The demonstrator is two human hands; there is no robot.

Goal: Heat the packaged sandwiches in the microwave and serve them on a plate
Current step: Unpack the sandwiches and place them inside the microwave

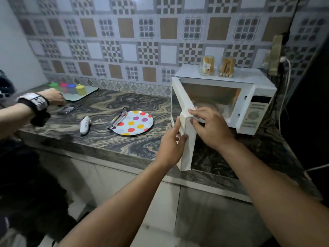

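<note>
A white microwave point(256, 111) stands on the marble counter at the right with its door point(181, 104) swung wide open toward me. My left hand point(170, 145) grips the door's outer edge from the left. My right hand point(208, 125) holds the same edge from the right, fingers curled over its top corner. The glass turntable point(206, 106) inside looks bare. Two packaged sandwiches point(207, 65) point(227, 67) in clear wrappers stand upright on top of the microwave. A white plate with coloured dots point(133, 123) lies on the counter to the left of the door, with metal tongs point(118, 118) resting on its left rim.
Another person's arm with a wrist strap point(35, 102) reaches over the counter at the far left. Near it lie a dark phone point(67, 110), a white tube point(85, 124) and a tray of coloured cups point(74, 89). A cable point(284, 90) hangs right of the microwave.
</note>
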